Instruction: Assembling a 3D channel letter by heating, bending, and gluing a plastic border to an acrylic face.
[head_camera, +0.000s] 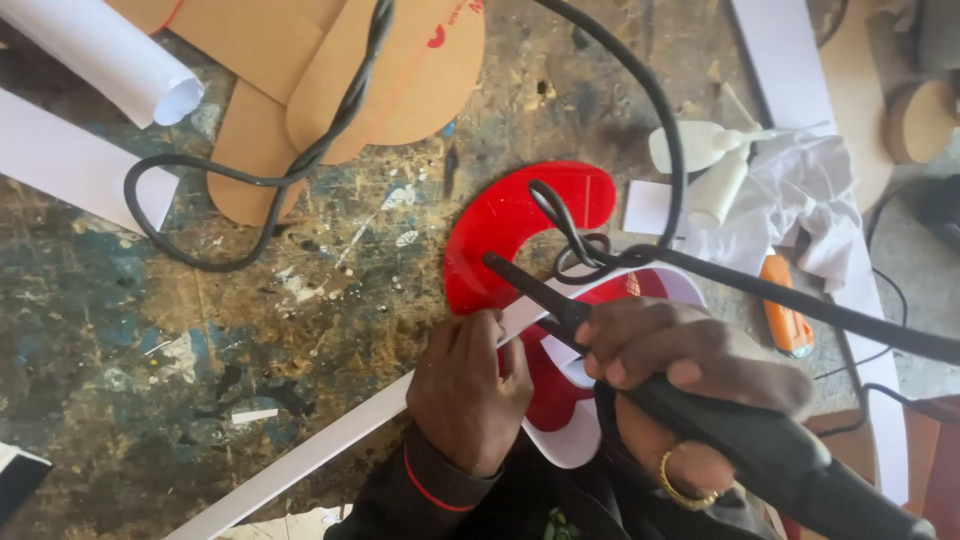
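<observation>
Two hands work low in the frame: my right hand (690, 365) is wrapped around a black corded tool (740, 430), my left hand (470, 385) presses, probably fingertips only, a white strip (330, 440) against the red curved piece (505, 225) at centre.

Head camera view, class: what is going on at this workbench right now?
A person works at a stained, paint-marked bench. The right hand grips a black corded tool, its narrow tip resting on a curved red plastic piece. The left hand presses a long white strip against that piece's edge. Brown card cut-outs, a white bottle and an orange utility knife lie nearby.
</observation>
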